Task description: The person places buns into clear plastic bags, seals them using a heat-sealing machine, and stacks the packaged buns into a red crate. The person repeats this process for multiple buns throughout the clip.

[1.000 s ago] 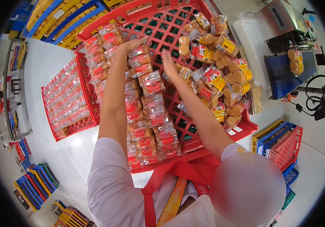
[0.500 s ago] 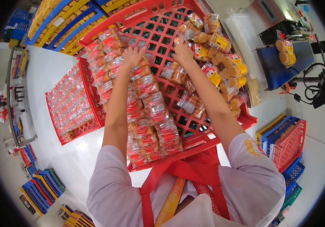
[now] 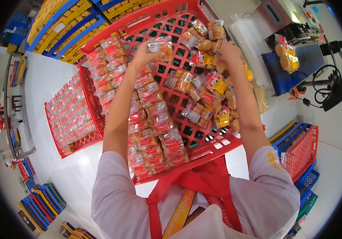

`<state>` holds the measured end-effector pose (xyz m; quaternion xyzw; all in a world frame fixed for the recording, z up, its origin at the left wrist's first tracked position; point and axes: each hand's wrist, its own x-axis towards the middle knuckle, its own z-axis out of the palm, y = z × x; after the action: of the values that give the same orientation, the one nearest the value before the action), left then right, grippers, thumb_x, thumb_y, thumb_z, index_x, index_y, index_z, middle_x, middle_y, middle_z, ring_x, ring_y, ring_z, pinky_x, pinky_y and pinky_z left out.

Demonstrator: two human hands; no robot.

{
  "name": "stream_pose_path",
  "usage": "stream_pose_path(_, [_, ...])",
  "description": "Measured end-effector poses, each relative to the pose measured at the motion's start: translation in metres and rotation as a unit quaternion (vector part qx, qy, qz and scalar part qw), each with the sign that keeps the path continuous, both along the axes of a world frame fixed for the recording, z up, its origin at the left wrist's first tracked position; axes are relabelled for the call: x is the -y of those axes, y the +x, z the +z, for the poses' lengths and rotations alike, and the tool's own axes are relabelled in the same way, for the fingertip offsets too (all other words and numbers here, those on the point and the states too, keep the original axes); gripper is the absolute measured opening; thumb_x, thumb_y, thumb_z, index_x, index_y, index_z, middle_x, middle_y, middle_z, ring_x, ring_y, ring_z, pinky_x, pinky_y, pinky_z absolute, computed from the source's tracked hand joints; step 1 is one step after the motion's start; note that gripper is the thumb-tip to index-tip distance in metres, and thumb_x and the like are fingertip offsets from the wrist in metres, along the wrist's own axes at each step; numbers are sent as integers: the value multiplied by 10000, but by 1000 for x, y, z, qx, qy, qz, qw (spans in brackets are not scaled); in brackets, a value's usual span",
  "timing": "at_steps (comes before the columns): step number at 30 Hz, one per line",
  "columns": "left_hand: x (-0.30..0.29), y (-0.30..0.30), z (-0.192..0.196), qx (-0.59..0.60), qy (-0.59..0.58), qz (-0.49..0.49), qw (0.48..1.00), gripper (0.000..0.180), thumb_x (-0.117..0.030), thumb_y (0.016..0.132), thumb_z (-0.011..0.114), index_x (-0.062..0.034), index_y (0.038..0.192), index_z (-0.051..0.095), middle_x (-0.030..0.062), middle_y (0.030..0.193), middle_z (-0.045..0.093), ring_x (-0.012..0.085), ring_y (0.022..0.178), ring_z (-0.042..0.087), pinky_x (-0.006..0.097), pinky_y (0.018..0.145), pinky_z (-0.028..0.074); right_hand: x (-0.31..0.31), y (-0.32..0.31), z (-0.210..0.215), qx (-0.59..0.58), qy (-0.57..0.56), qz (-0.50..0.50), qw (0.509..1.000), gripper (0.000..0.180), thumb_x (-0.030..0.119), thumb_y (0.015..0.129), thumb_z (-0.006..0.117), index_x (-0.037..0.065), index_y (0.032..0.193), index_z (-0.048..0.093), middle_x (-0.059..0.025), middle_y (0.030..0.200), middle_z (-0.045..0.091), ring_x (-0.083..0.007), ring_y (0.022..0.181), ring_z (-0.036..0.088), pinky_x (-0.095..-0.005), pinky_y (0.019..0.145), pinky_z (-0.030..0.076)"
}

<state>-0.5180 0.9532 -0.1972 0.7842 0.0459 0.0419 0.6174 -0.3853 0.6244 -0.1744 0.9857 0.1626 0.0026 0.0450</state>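
My left hand (image 3: pixel 142 57) grips a clear-wrapped pack of round biscuits (image 3: pixel 161 47), held over the bare lattice at the far middle of a red plastic crate (image 3: pixel 171 69). Below and left of that hand, packs of biscuits with red-and-clear wrappers (image 3: pixel 151 95) stand in neat rows along the crate's left side. On the right, loose packs with red and yellow labels (image 3: pixel 215 83) lie in a jumbled heap. At the far right of this heap my right hand (image 3: pixel 230 53) curls its fingers against a biscuit pack (image 3: pixel 218 47); the fingertips are partly hidden.
Another red crate (image 3: pixel 97 109) filled with packs sits on the white table (image 3: pixel 39 107) at left. Stacked blue and yellow trays of biscuits (image 3: pixel 67 28) stand far left. On the right are clear plastic bags (image 3: pixel 244 44) and a blue-topped machine (image 3: pixel 272 67) with a biscuit pack on it.
My left hand has lifted a biscuit pack and moved slightly right from the rows. My right hand has gone from the lattice to the far right of the heap.
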Motion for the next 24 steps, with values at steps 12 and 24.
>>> stream_pose_path(12, [-86,-20,-28,-43,267,88,959,501,-122,672,817,-22,1107,591,91,1097,644,191,1009,601,339,890,461,-138,-45,-7,59,223,205,951,573,296,718,716,123,1222,506,-127,1032,591,-340,903,636,-454,721,519])
stream_pose_path(24, [-94,-33,-22,-86,246,87,962,366,-343,891,613,-13,1036,678,103,814,670,139,742,582,323,723,465,-182,-14,-80,-283,85,240,925,1073,468,494,857,11,1334,371,-241,1361,390,-390,1254,402,-453,1025,356])
